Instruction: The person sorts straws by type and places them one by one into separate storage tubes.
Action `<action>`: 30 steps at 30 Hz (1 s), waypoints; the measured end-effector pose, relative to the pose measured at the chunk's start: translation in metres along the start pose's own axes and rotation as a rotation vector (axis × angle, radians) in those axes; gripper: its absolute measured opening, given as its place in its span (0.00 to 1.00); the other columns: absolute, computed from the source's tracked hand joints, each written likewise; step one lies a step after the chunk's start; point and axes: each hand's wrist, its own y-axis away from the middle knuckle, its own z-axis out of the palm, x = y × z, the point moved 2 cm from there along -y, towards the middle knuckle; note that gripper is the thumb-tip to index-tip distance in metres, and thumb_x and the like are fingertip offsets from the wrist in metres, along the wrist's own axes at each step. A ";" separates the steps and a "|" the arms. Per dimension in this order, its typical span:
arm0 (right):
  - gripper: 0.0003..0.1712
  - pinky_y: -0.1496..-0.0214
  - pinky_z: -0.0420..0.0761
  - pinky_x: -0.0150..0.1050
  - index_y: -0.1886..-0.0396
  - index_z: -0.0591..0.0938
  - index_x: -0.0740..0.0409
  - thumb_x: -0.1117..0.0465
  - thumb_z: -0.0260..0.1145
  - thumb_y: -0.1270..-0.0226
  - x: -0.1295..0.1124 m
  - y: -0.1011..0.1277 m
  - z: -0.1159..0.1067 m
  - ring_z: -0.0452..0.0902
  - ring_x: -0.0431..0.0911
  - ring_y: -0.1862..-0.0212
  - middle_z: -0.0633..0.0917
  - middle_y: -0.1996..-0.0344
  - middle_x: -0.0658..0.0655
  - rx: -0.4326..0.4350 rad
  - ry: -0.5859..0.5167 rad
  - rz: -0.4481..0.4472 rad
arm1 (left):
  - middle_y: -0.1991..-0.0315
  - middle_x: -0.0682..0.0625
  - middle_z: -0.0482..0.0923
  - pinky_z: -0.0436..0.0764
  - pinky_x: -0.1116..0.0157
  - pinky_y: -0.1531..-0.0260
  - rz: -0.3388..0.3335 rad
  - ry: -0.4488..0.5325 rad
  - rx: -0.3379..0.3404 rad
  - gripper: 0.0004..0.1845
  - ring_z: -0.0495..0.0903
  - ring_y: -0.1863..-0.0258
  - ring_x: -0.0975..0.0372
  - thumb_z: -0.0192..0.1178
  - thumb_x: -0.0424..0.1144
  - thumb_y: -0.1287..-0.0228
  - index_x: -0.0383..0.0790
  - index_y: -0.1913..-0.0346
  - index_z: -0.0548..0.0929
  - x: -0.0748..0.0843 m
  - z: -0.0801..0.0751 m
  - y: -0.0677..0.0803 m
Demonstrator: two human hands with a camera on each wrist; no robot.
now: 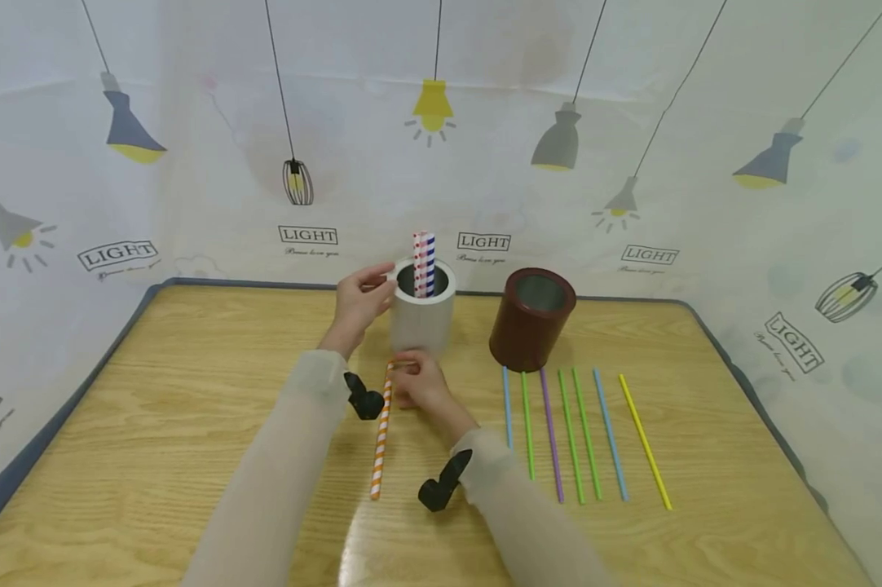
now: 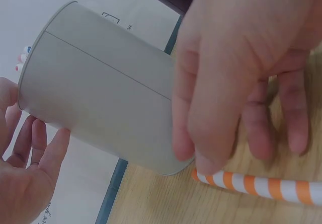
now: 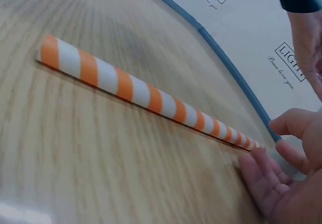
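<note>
My left hand [image 1: 360, 303] is at the left side of a light grey cylindrical cup [image 1: 419, 326], its fingertips against the outer wall just under the rim. Red-dotted and blue-striped paper straws [image 1: 424, 265] stand inside that cup. An orange-and-white striped paper straw [image 3: 136, 86] lies flat on the table, its far end close to the cup's base. There my right hand [image 1: 425, 383] reaches in, the fingertips [image 3: 257, 158] right at the straw's far end. In the right wrist view the upper and lower fingers are spread apart around that end.
A dark red cup [image 1: 525, 326] stands right of the grey one. In front of it several thin sticks, including blue, green, purple [image 1: 551, 440] and yellow [image 1: 645, 440] ones, lie in a row on the wooden table [image 1: 155, 440]. A lamp-printed backdrop [image 1: 368, 147] encloses the table's back and sides.
</note>
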 end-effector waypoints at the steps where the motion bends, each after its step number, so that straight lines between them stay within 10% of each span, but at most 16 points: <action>1: 0.22 0.82 0.75 0.35 0.47 0.72 0.67 0.69 0.61 0.43 0.001 0.000 0.001 0.70 0.42 0.79 0.73 0.70 0.54 0.015 -0.010 -0.009 | 0.60 0.48 0.70 0.80 0.64 0.62 0.000 -0.001 -0.001 0.19 0.72 0.63 0.64 0.59 0.32 0.41 0.37 0.45 0.78 0.000 0.000 0.000; 30: 0.30 0.64 0.73 0.37 0.51 0.80 0.56 0.55 0.77 0.59 -0.001 -0.001 0.012 0.69 0.46 0.63 0.74 0.66 0.53 0.181 0.647 -0.185 | 0.61 0.48 0.70 0.80 0.67 0.63 -0.024 -0.002 0.010 0.19 0.71 0.62 0.63 0.60 0.32 0.42 0.37 0.46 0.78 0.000 0.001 -0.002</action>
